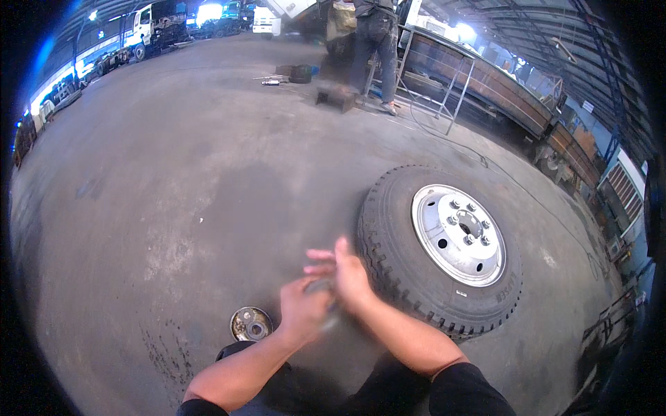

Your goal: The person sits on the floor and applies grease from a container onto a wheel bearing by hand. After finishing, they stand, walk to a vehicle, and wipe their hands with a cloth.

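Note:
My left hand (304, 310) is closed, its fingers curled round a greyish thing too blurred to name. Close against it, my right hand (352, 277) is held with its fingers stretched out, smeared by motion. Both hands are in front of me over the concrete floor. Just right of them lies a large truck tyre (395, 236) on its side, with a silver steel rim (444, 243). Several nuts stand on studs round the rim's centre hole. A small round metal dish (239, 326) with a ring-shaped part in it sits on the floor beside my left forearm.
Farther off, a person (374, 52) stands beside a metal stand (454, 90) and a long rusty truck bed (479, 80). A hose or cable (510, 177) trails across the floor at right. Tools (272, 82) lie ahead, and parked trucks (156, 31) stand at the far left.

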A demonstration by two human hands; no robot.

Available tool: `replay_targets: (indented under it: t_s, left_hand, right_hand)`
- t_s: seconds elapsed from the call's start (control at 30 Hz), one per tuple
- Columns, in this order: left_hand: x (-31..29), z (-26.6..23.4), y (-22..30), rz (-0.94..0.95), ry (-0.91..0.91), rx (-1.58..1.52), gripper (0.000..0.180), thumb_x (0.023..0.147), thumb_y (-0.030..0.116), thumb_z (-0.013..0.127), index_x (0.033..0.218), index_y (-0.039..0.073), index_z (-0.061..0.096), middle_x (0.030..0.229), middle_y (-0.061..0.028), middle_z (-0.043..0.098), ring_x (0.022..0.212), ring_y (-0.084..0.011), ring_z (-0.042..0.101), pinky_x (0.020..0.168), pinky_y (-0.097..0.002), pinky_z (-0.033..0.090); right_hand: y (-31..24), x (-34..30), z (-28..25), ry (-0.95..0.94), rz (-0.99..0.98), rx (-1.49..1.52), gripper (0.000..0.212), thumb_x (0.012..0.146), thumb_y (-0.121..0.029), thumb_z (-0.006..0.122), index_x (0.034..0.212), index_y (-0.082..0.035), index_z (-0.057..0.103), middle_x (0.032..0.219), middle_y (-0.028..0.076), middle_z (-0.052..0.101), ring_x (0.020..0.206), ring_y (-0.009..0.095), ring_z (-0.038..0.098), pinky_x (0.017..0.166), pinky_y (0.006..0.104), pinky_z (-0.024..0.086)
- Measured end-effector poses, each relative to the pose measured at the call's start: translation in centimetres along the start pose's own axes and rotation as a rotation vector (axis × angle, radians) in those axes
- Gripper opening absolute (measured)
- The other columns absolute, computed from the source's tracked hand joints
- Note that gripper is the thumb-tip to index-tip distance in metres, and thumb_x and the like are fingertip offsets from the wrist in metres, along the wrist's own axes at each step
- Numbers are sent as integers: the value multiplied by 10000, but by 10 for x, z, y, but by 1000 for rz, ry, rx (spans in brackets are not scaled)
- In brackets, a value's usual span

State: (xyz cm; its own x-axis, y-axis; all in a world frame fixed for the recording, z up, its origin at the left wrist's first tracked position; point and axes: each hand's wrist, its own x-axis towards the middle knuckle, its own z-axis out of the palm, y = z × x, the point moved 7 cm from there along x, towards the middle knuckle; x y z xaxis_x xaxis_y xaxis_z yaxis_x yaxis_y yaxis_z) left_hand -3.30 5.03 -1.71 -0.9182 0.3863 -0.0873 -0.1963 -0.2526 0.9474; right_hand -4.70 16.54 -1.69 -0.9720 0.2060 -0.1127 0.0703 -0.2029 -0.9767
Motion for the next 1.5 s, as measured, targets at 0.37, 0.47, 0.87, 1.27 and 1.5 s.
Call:
replay_targets:
  t_s: [0.37, 0.47, 0.87, 1.27, 1.5]
  left_hand:
    - [1, -5, -47, -492, 28, -579, 61, 788, 50, 544, 769, 15, 590, 681, -58, 574, 590, -137, 535, 580, -274, 466]
    - [2, -3, -49, -453, 7, -623, 63, 786, 34, 531, 759, 17, 586, 664, -54, 543, 584, -139, 506, 585, -280, 454]
    - [2, -2, -52, -652, -1, -676, 85, 784, 81, 509, 716, 45, 544, 727, -75, 552, 615, -186, 508, 645, -358, 475]
    - [6, -14, -33, -540, 145, -575, 103, 762, 45, 480, 748, 3, 573, 708, -93, 579, 568, -193, 526, 623, -334, 497]
    - [4, -6, -18, -99, 208, -359, 160, 721, -25, 536, 862, -51, 606, 781, -83, 621, 663, -151, 595, 570, -286, 485]
  right_hand:
    - [-45, -26, 23, -366, -77, 410, 1022, 773, -832, 22, 1480, -121, 220, 1458, 187, 342, 1320, 316, 359, 1101, 486, 193]
    - [-37, -25, 27, -372, -113, 178, 1068, 738, -853, -4, 1490, -120, 190, 1470, 180, 315, 1306, 320, 372, 1094, 492, 212]
    - [-29, -25, 31, -462, -310, -414, 1303, 560, -962, 141, 1497, -61, 56, 1518, 199, 150, 1284, 361, 379, 1056, 501, 303]
    - [-21, -17, 12, -365, -449, -226, 1154, 685, -892, 278, 1422, -4, 279, 1360, 199, 419, 1190, 317, 483, 1018, 446, 367]
    - [-25, -13, 11, 84, -287, 48, 584, 1019, -423, 242, 1189, 57, 529, 1215, 181, 568, 1033, 266, 596, 801, 386, 558]
